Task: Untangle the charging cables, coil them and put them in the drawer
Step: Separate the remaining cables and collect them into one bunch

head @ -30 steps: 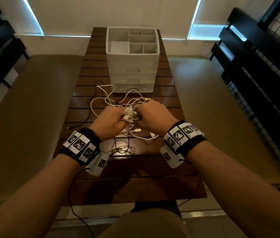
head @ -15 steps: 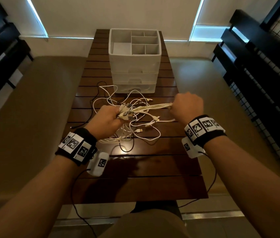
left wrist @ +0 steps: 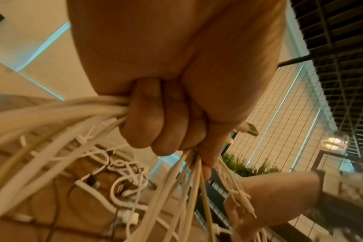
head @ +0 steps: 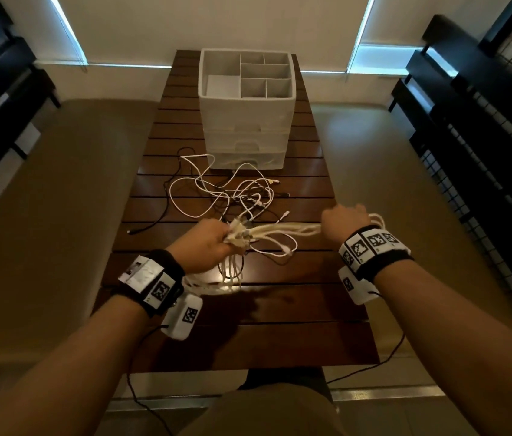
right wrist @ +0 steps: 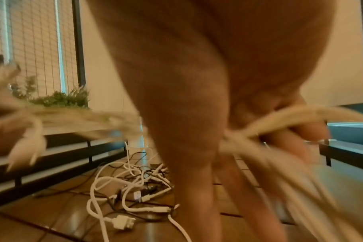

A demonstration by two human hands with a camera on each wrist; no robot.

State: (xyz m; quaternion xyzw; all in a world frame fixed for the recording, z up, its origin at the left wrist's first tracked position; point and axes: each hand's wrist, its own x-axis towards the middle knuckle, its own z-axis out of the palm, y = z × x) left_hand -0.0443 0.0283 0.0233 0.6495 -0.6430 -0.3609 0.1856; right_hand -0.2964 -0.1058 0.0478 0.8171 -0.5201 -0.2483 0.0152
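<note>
A bundle of white charging cables [head: 283,229] is stretched between my two hands above the wooden table [head: 248,325]. My left hand [head: 207,243] grips one end in a fist; the left wrist view shows its fingers [left wrist: 166,121] curled round the white cables [left wrist: 58,114]. My right hand [head: 344,221] grips the other end off the table's right side, with loops [head: 377,220] sticking out past it; its view is blurred, the cables [right wrist: 265,124] running through the curled fingers. A loose tangle of white and black cables [head: 232,193] lies on the table. The white drawer unit [head: 247,127] stands behind it, drawers closed.
The drawer unit's open top tray [head: 220,86] has several empty compartments. Padded benches [head: 44,199] flank the table on both sides. Dark rails and a wire grid [head: 484,136] run along the right. Bare table lies in front of my hands.
My hands started together at the tangle. The right hand has pulled a bundle of white cables out to the right, past the table's edge, while the left hand holds the other end.
</note>
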